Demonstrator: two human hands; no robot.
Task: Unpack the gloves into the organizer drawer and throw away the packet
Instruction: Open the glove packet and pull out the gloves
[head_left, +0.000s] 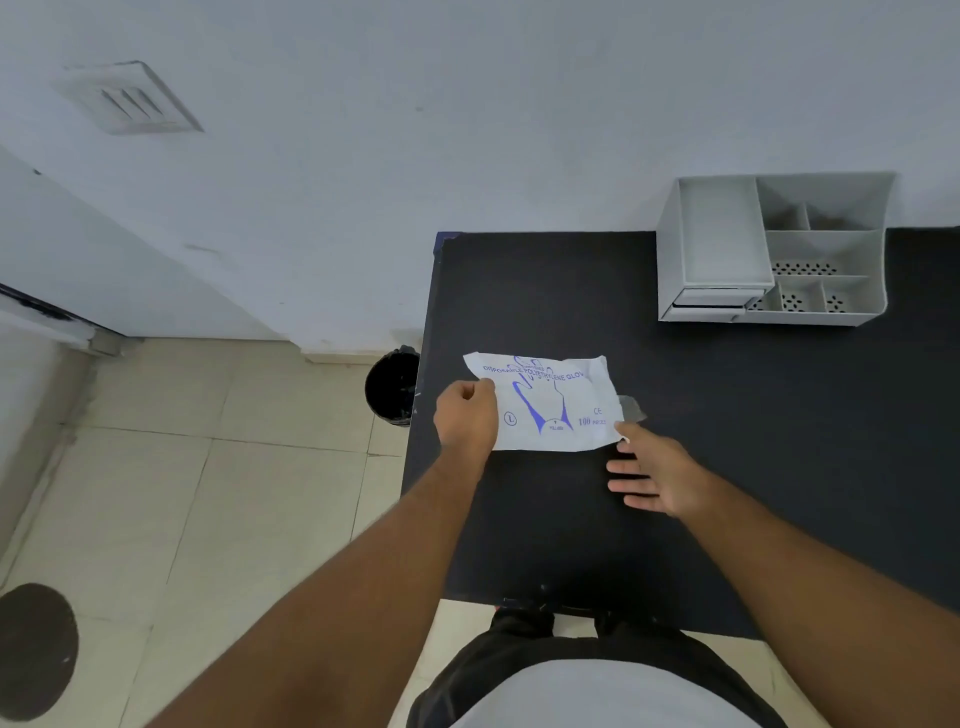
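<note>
The glove packet (550, 402), white with blue print of a glove outline and the words "disposable polyethylene", lies flat near the left edge of the black tabletop (753, 441). The left hand (465, 415) is closed on the packet's left end, thumb and fingers pinching the edge. The right hand (652, 470) touches the packet's near right corner with its thumb and forefinger, while its other fingers are spread loose over the tabletop; whether it actually pinches the corner cannot be told. A small grey flap sticks out from the packet's right end. At the far right of the tabletop, against the white wall, stands the grey organizer (774, 249), with several open compartments and narrow drawers low on its left side. On the tiled floor just left of the tabletop stands a black bin (392, 387).
</note>
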